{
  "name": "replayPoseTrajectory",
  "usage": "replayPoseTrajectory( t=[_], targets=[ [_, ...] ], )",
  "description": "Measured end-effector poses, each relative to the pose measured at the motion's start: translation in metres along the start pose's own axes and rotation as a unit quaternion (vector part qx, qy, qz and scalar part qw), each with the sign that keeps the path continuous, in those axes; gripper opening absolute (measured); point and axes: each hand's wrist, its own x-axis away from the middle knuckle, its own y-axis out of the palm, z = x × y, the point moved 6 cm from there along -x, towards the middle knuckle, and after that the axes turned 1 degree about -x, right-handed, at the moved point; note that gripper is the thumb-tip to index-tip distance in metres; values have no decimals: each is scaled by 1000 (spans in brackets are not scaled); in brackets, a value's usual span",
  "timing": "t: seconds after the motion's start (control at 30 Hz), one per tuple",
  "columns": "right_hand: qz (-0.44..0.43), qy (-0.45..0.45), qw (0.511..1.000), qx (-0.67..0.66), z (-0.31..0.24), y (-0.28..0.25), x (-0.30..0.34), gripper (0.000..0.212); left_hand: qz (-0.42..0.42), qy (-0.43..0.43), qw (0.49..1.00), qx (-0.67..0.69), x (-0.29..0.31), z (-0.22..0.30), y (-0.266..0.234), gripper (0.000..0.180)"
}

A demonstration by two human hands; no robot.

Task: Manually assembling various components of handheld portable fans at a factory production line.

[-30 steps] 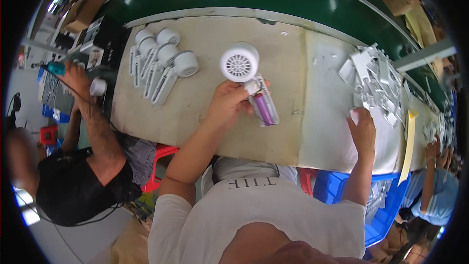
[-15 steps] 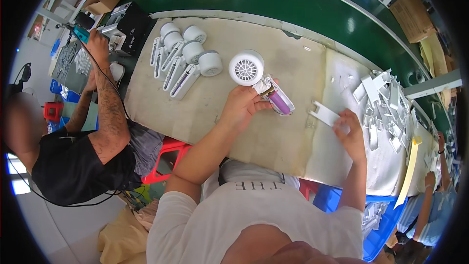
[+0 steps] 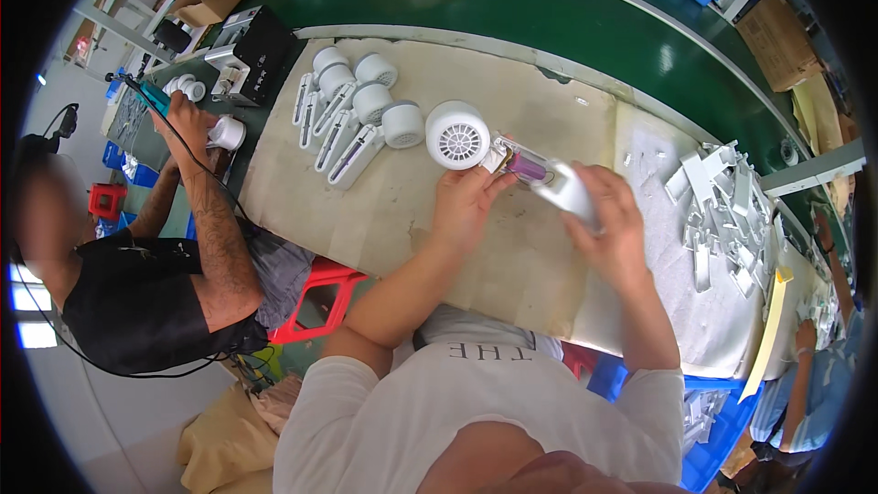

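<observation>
My left hand [image 3: 465,204] is closed on a white handheld fan [image 3: 457,135] whose round, grilled head points left. Its handle lies open, showing a purple battery cell [image 3: 528,167] and some wires. My right hand [image 3: 611,224] pinches a long white plastic handle cover [image 3: 569,194], slightly blurred. The cover's far end overlaps the handle's end beside the battery; whether they touch I cannot tell.
Several similar white fans [image 3: 370,102] lie grouped at the left of the table [image 3: 512,256]. A pile of loose white covers [image 3: 718,197] sits at the right. At left, a co-worker [image 3: 137,293] holds a teal power screwdriver [image 3: 155,96]. Below the right edge stands a blue bin [image 3: 732,416].
My right hand has brought the cover leftward from the table's right side to the fan handle. The fan has turned slightly. The co-worker's hand now has a white fan part near it.
</observation>
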Motion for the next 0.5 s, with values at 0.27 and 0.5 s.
replayPoseTrajectory(
  t=[0.27,0.5],
  targets=[
    [37,-96,993,56,-46,29,-29,61,15,70,997,27,8,7,-3,41],
    [38,-70,996,28,-51,38,-31,55,57,128,989,42,18,11,-1,45]
  ],
)
